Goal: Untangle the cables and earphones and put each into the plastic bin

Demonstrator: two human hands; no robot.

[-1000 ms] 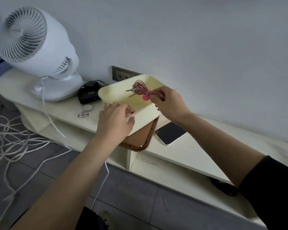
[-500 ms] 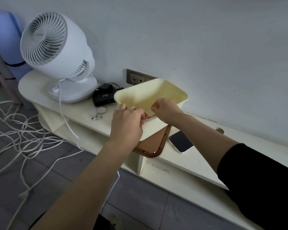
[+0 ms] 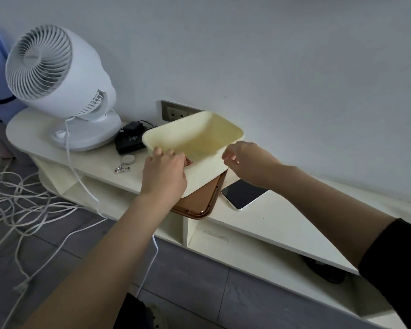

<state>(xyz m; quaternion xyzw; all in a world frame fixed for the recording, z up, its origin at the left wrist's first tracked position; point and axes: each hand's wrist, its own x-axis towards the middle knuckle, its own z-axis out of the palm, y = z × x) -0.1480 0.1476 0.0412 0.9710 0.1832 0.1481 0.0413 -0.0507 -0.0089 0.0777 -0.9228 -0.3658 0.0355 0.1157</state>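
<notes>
Head: one bin (image 3: 207, 172), two hands (image 3: 163, 174) (image 3: 249, 160)

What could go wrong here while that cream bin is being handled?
The plastic bin is tilted, held at its near rim by the left hand, and rests on a brown tray overhanging the shelf edge; both might slide off. The phone lies right beside the tray and could get knocked. Loose white cables on the floor could snag a foot.

No text can be read. The black adapter (image 3: 130, 141), at ten o'clock from the plastic bin (image 3: 205, 173), bears a pale mark too blurred to read.
</notes>
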